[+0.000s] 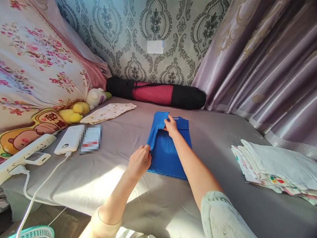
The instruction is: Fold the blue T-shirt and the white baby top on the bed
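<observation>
A blue shirt, partly folded into a rough rectangle, lies on the grey bedsheet. At its left edge, my left hand is closed on the fabric, with the fingertips partly hidden. My right hand pinches a folded flap near the shirt's far end and lifts it a little off the layer below. A small pale label shows by the collar, just beyond my right hand.
Folded light clothes are piled at the right. A black and red rolled bag lies along the wall. On the left are plush toys, a folded printed cloth, a power bank, a blurred packet and a power strip with cables.
</observation>
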### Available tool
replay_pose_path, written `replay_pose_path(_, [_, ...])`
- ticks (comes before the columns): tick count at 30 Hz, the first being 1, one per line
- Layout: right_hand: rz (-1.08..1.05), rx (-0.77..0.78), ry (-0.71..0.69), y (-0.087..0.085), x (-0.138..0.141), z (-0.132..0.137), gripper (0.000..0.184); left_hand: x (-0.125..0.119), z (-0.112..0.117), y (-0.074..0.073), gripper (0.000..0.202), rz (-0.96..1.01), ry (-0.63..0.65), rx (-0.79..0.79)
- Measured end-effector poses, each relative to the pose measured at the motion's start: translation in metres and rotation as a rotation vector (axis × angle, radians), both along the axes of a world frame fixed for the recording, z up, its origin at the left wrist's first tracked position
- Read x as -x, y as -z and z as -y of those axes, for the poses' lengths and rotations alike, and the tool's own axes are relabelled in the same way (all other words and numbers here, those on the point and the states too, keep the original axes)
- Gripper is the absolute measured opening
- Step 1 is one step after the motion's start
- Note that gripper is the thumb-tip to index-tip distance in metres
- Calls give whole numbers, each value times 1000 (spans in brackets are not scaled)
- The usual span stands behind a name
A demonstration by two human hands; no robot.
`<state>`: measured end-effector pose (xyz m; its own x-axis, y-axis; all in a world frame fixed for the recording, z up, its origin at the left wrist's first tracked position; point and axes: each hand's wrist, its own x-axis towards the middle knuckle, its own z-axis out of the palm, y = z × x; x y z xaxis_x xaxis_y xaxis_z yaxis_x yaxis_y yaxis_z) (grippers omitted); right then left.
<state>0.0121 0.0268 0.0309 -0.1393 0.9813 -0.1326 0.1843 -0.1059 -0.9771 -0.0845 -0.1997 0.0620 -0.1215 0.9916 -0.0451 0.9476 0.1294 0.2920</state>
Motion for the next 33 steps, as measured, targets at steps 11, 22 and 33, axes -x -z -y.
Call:
replay_pose_path(11, [262, -48, 26, 23, -17, -13, 54, -4, -1, 14, 21, 47, 42, -29])
replay_pose_path(22, [843, -412, 47, -7, -17, -21, 38, -2, -1, 14, 19, 154, 59, -8])
replay_pose_path(33, [1040, -448, -265, -9, 48, -67, 30, -6, 14, 23, 14, 132, 188, -68])
